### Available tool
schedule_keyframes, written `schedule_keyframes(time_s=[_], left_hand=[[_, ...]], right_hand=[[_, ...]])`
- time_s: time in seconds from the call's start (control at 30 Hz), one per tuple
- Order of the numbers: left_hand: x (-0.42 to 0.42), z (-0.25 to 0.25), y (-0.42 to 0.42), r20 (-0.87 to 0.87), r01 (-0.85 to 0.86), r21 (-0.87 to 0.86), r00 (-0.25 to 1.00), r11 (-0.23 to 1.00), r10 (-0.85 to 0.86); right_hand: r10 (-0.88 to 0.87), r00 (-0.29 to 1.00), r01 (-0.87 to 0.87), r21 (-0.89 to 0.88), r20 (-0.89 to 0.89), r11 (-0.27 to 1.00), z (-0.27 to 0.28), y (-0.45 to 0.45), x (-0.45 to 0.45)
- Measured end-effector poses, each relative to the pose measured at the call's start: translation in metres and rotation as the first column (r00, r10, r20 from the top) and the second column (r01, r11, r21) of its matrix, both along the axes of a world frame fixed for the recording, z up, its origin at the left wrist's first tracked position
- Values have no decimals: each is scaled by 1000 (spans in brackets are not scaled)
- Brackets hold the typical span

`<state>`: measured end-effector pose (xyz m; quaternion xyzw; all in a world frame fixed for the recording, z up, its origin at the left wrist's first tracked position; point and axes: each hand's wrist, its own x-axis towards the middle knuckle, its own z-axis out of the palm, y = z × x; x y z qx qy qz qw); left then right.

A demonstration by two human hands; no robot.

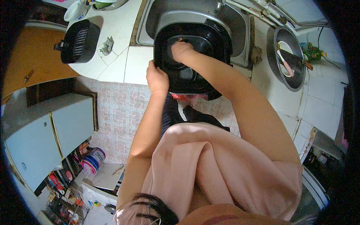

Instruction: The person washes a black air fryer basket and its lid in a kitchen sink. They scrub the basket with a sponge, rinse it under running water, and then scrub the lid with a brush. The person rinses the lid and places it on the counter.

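Note:
A large glossy black rectangular pan or appliance body (pixel 180 81) is tilted over the near edge of the stainless steel sink (pixel 236 33). My left hand (pixel 158 78) grips its left rim, with the fingers partly hidden. My right hand (pixel 182 50) is inside it with the fingers curled against the inner surface; whether something small is held in them cannot be told. The sink's faucet (pixel 218 6) is beyond, at the top. A black air fryer basket with a slotted insert (pixel 81 40) lies on the counter to the left.
A crumpled grey rag (pixel 107 46) lies on the white tiled counter (pixel 118 66). A white bowl (pixel 75 11) stands at the upper left. On the right, a large grey basin (pixel 271 56) holds dishes and a pink-handled utensil (pixel 286 67). A scouring pad (pixel 256 54) sits beside the sink.

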<state>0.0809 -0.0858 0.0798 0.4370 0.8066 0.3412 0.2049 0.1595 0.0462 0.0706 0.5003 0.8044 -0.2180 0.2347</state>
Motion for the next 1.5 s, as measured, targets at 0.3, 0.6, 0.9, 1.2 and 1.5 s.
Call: schedule_keyframes(time_s=[0.3, 0.6, 0.9, 1.2, 1.5], left_hand=[[-3, 3, 2, 168, -15, -8, 986, 1000, 16], [-41, -20, 8, 455, 245, -215, 882, 945, -125], [-44, -2, 17, 489, 356, -253, 849, 899, -199], [-63, 75, 89, 556, 419, -324, 810, 848, -188], [-112, 100, 181, 534, 463, -421, 822, 780, -199]], right_hand=[[51, 998, -54, -73, -45, 996, -4, -25, 9], [209, 976, -217, -203, -60, 955, 22, -25, 29], [-32, 999, 34, -50, 38, 998, 0, -3, 11], [179, 976, -196, -141, -128, 970, 57, 57, 17], [-12, 786, 101, 109, -618, 989, 85, 90, 42]])
